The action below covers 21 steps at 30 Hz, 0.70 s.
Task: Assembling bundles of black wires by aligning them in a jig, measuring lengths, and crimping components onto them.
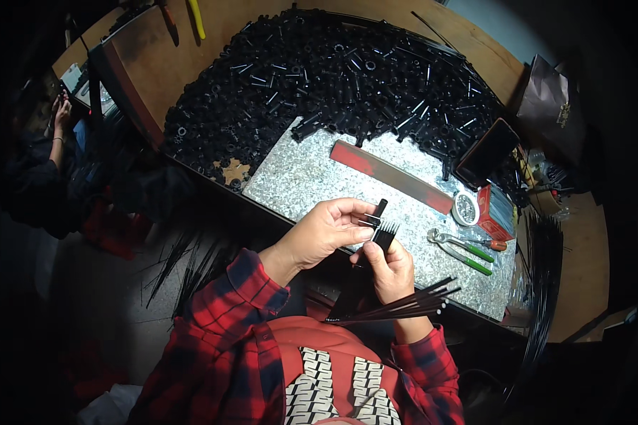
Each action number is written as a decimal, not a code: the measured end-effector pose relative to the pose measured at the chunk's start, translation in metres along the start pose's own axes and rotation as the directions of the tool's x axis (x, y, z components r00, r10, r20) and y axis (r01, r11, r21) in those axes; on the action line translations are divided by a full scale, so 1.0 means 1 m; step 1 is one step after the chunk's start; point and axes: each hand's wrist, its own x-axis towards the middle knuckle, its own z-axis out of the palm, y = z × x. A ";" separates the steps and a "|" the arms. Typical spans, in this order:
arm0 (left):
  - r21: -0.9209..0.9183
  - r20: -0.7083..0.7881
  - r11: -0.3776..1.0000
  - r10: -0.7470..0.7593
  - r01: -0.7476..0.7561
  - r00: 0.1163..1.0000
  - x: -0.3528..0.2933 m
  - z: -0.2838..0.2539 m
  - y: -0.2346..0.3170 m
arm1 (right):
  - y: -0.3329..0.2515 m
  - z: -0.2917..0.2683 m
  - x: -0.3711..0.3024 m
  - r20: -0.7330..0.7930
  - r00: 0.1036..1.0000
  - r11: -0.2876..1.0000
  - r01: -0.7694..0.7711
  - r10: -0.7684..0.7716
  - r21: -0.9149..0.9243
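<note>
My left hand (325, 235) pinches a small black tube-like part (381, 207) between thumb and fingers. Close beside it, my right hand (392, 273) is closed around a dark bundle (384, 236) whose upper end shows a row of thin pale tips. The two held things meet or nearly meet; the fingers hide exactly how. A fan of thin black rods (404, 306) with pale ends lies across my right wrist. Whether these rods belong to the held bundle cannot be made out.
A large heap of black plastic parts (283, 85) covers the table's back. On the speckled board (276, 177) lie a reddish bar (390, 176), green-handled pliers (461, 251), a small white bowl (465, 209) and a red box (495, 212). A phone (488, 151) leans at right. Another person's hand (62, 113) shows far left.
</note>
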 end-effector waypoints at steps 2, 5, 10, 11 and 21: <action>0.059 -0.066 0.998 0.000 0.004 0.998 0.002 0.007 0.001 | -0.002 0.001 0.000 0.010 1.000 0.998 -0.011 0.012 -0.062; 0.116 -0.145 0.993 0.034 -0.018 0.989 0.000 0.010 -0.001 | -0.012 0.007 -0.002 -0.010 1.000 0.995 0.019 -0.020 -0.101; 0.100 -0.168 0.994 0.058 -0.041 0.984 -0.002 0.009 -0.006 | -0.008 0.002 -0.001 0.052 0.999 0.987 0.024 -0.016 -0.161; 0.084 -0.170 0.995 0.061 -0.047 0.984 -0.003 0.009 -0.005 | -0.011 0.005 -0.001 0.038 0.997 0.984 0.065 -0.060 -0.168; -0.043 -0.057 0.998 -0.039 0.037 0.998 -0.007 0.011 0.002 | -0.009 -0.008 -0.001 0.172 0.984 0.997 -0.055 0.046 0.051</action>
